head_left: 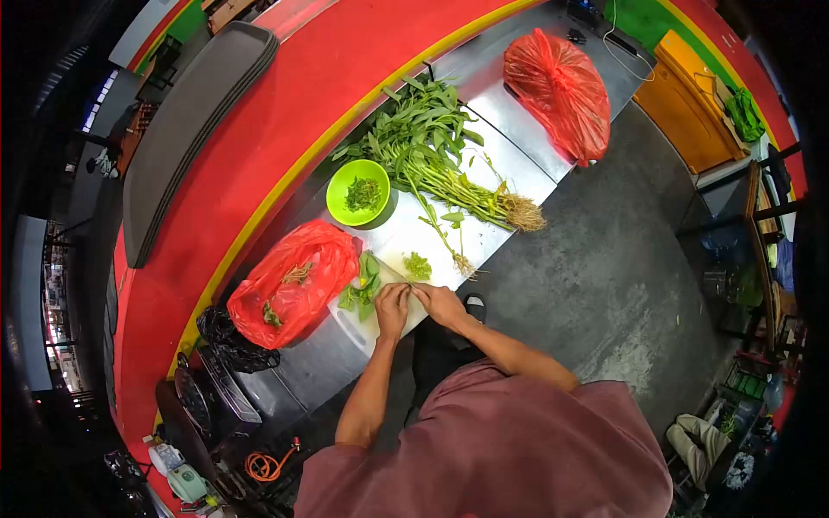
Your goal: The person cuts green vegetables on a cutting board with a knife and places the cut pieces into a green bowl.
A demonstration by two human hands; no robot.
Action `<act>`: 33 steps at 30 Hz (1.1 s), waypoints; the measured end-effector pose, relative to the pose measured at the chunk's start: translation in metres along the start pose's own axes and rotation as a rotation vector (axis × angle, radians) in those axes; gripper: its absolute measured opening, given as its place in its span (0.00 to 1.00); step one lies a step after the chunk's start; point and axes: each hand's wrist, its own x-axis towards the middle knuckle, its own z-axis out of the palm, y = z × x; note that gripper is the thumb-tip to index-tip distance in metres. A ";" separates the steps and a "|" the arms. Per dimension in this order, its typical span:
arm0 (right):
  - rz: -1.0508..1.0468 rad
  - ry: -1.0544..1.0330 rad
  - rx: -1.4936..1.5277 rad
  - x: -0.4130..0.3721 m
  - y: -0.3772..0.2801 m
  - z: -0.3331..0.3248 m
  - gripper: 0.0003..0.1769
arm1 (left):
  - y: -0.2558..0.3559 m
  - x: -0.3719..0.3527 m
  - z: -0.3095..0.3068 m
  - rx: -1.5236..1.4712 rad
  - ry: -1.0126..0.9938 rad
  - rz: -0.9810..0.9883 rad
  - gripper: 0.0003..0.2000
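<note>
My left hand [393, 304] and my right hand [432, 298] meet at the near edge of a white cutting board [352, 328]. Fingers of both are closed together on something small that I cannot make out. Left of them, green leaves [367, 281] lie on the board, and just beyond sits a small heap of cut greens [417, 265]. A lime green bowl [338, 205] holds chopped greens. Behind it and to the right lies a large bunch of leafy stems [432, 173], its roots pointing right. The open red plastic bag [302, 259] at left contains some root and leaf scraps.
A tied red bag [561, 95] stands on the metal table's far right. A black plastic bag [229, 341] is at the left beside a stove [194, 397]. The red counter ledge [285, 104] with dark trays [194, 129] runs behind. An orange piece of furniture [691, 112] is far right.
</note>
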 end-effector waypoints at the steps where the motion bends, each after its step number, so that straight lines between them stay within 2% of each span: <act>1: 0.004 -0.007 0.014 -0.002 0.001 0.000 0.22 | -0.001 0.000 0.000 0.029 -0.003 0.008 0.06; 4: 0.000 -0.007 0.002 -0.008 0.007 -0.001 0.22 | 0.001 -0.003 0.002 0.017 0.021 -0.034 0.05; 6: -0.072 0.061 -0.006 -0.008 0.007 0.001 0.22 | 0.002 -0.003 0.000 0.030 0.010 -0.057 0.05; 8: -0.072 0.044 -0.030 0.000 0.004 0.003 0.23 | 0.004 -0.002 -0.003 0.070 -0.050 0.042 0.06; 12: -0.063 0.038 -0.037 0.008 -0.006 0.002 0.22 | 0.000 -0.011 -0.004 0.094 -0.051 0.074 0.08; 15: 0.002 -0.056 -0.045 0.004 -0.007 -0.007 0.22 | 0.003 -0.009 -0.003 0.082 -0.042 0.058 0.08; 22: -0.030 0.040 0.027 -0.004 -0.006 -0.013 0.21 | 0.005 0.002 0.000 0.014 -0.021 -0.002 0.08; 33: 0.046 -0.023 0.078 -0.015 -0.009 -0.015 0.22 | 0.003 0.006 -0.002 0.032 -0.030 -0.004 0.06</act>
